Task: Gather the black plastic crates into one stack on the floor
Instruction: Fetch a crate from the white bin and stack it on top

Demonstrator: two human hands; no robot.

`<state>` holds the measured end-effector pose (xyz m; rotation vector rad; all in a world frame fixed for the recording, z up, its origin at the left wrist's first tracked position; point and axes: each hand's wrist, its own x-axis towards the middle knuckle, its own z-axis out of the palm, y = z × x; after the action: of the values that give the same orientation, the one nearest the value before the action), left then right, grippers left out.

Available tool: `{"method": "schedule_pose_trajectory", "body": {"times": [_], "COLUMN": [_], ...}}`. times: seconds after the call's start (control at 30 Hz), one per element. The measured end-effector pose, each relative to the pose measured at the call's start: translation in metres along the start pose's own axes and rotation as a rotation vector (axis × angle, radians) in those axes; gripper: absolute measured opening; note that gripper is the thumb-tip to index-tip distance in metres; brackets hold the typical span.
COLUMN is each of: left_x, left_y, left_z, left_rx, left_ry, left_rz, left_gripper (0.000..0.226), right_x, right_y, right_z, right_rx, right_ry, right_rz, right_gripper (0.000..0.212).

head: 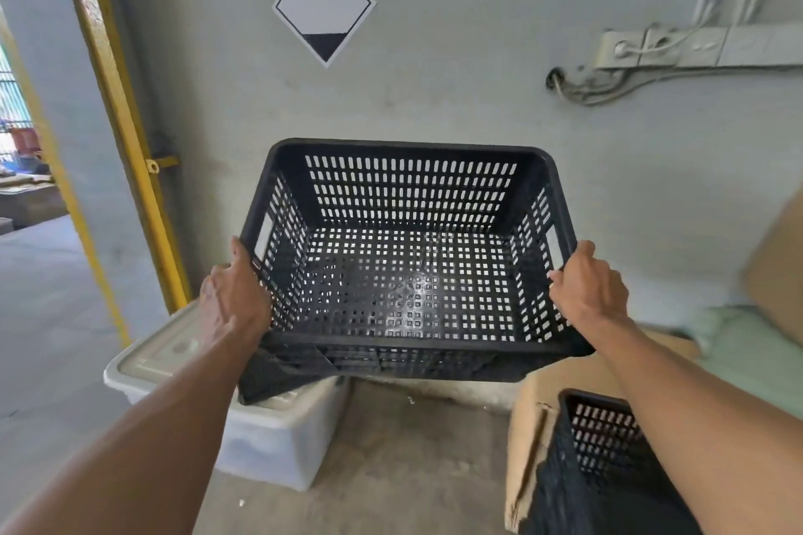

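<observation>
A black perforated plastic crate (404, 269) hangs in the air in front of me, tilted so its open top faces me. My left hand (234, 295) grips its left rim and my right hand (588, 289) grips its right rim. The crate's lower left corner is just above or touching the lid of a white bin. A second black crate (604, 460) stands on the floor at the lower right, partly hidden by my right forearm.
A translucent white lidded bin (269, 439) sits on the floor at lower left. Cardboard boxes (534, 426) and a pale green bag (738, 343) crowd the right side. The grey wall is close ahead, with a yellow door frame (130, 135) at left. Bare concrete floor (413, 469) lies between bin and boxes.
</observation>
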<state>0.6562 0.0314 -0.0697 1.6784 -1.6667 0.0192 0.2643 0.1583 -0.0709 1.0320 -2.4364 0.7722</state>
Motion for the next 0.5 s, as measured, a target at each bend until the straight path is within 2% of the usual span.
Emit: {"method": "schedule_pose_trajectory", "body": {"times": [0.27, 0.5], "left_x": [-0.071, -0.176], "left_y": [0.11, 0.217], "left_z": [0.026, 0.055], "left_rx": [-0.125, -0.118], "left_ry": [-0.11, -0.197], "left_rz": [0.143, 0.218], "left_gripper": [0.071, 0.071], "right_x": [-0.015, -0.023], "right_y": [0.143, 0.297], "right_z": [-0.082, -0.139], "right_rx": [-0.117, -0.189], "right_ry": [0.053, 0.049], "right_rz": [0.122, 0.174], "right_gripper": [0.036, 0.036]}}
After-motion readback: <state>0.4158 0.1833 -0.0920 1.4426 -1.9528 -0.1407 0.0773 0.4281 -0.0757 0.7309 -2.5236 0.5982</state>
